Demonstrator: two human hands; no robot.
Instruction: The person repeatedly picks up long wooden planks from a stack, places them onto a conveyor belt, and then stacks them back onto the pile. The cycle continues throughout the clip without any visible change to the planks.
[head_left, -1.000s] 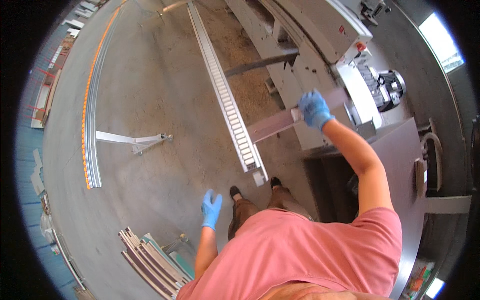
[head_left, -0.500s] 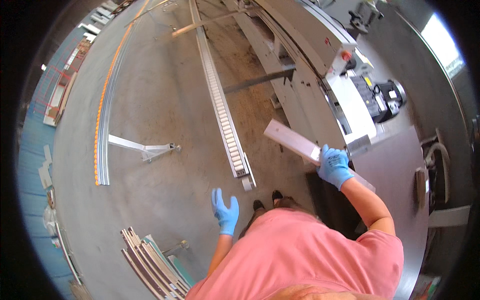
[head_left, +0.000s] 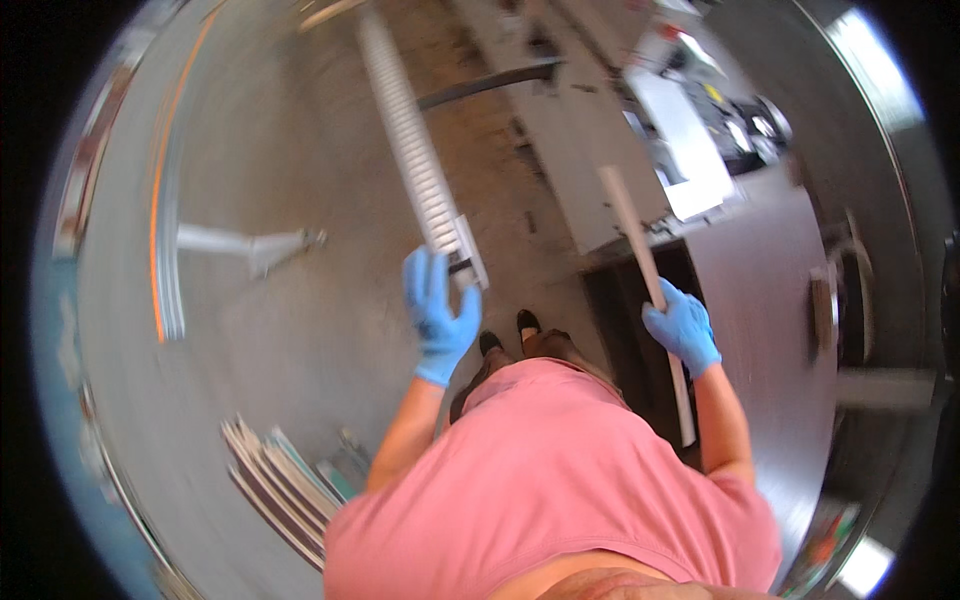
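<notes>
My right hand [head_left: 684, 325], in a blue glove, is closed round the middle of a long, narrow board [head_left: 632, 232]. The board is seen nearly edge-on, pale along its edge, standing out above and below the fist beside the machine. My left hand [head_left: 440, 315], also blue-gloved, has its fingers apart and holds nothing. It appears over the near end of the narrow roller track [head_left: 425, 185] with pale rollers; whether it touches the track cannot be made out.
At right stands a machine with a white housing [head_left: 675, 140] and a smooth grey table [head_left: 765, 270]. An orange-edged rail [head_left: 165, 220] with a metal leg [head_left: 250, 245] runs along the left. Stacked strips [head_left: 280, 480] lie at lower left.
The board has turned from its broad face to its edge and stands more upright in my right hand. My left hand has moved up to the roller track's end. The whole view has shifted.
</notes>
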